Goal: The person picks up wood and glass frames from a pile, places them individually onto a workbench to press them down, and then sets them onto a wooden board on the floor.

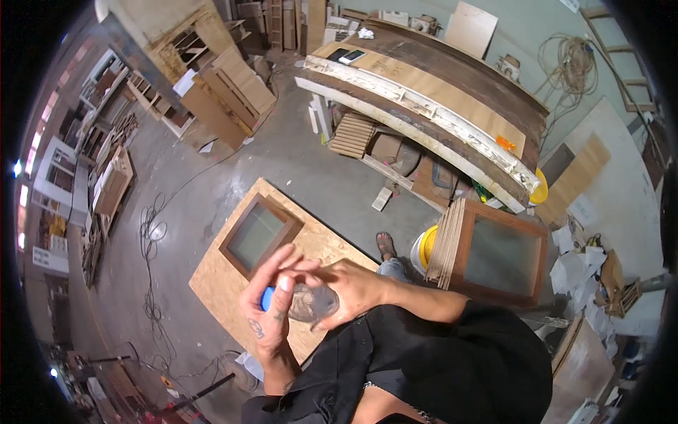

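Above the board I hold a clear plastic bottle (314, 302) between both hands, lying roughly sideways. The fingers of my left hand (265, 311) are closed around its blue cap (267, 298). My right hand (353, 291) wraps the other end of the bottle, hiding part of it. Beneath my hands is a tabletop of pressed wood chips (219, 279). On it, just beyond my left hand, lies a small brown wood-framed glass panel (256, 234).
A long workbench (424, 81) with a phone (352, 56) stands ahead to the right. Stacked wood-framed glass panels (503, 251) and a yellow-and-white bucket (428, 247) are at my right. Loose cable (150, 240) trails over the floor at left. Boards (222, 106) lean farther back.
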`<action>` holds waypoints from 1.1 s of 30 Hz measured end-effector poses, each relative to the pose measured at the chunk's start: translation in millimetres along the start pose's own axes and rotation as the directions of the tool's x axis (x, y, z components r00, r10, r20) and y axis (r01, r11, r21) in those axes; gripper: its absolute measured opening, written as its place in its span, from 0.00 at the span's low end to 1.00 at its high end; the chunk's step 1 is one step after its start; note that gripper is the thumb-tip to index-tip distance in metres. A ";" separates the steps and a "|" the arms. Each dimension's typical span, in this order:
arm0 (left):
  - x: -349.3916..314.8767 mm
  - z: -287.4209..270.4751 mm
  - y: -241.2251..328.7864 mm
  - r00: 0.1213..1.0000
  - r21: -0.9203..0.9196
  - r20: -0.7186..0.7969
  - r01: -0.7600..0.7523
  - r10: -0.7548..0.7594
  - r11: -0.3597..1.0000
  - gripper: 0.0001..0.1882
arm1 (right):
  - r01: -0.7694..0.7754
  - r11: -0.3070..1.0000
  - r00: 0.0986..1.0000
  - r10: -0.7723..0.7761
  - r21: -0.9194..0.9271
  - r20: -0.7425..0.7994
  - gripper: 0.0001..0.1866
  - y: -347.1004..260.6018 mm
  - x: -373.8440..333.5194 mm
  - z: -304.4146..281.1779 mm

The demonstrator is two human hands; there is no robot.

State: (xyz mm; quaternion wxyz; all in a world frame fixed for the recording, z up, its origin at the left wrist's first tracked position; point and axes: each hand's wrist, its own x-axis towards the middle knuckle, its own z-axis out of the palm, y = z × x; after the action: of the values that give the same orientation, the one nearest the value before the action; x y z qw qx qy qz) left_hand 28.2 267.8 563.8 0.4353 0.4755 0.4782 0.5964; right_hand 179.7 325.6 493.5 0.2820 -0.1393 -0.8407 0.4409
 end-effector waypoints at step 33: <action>544.1 196.4 -103.5 0.928 0.561 0.326 -0.345 0.183 0.752 0.17 | -0.204 0.915 0.902 0.314 0.347 -0.296 0.46 305.5 75.9 -438.4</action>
State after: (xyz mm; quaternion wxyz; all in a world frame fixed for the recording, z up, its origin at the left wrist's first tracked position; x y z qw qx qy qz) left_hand 136.2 845.3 561.8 0.2263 0.7244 0.5129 0.4012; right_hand 376.1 827.6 467.9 0.3812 -0.2806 -0.6727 0.5687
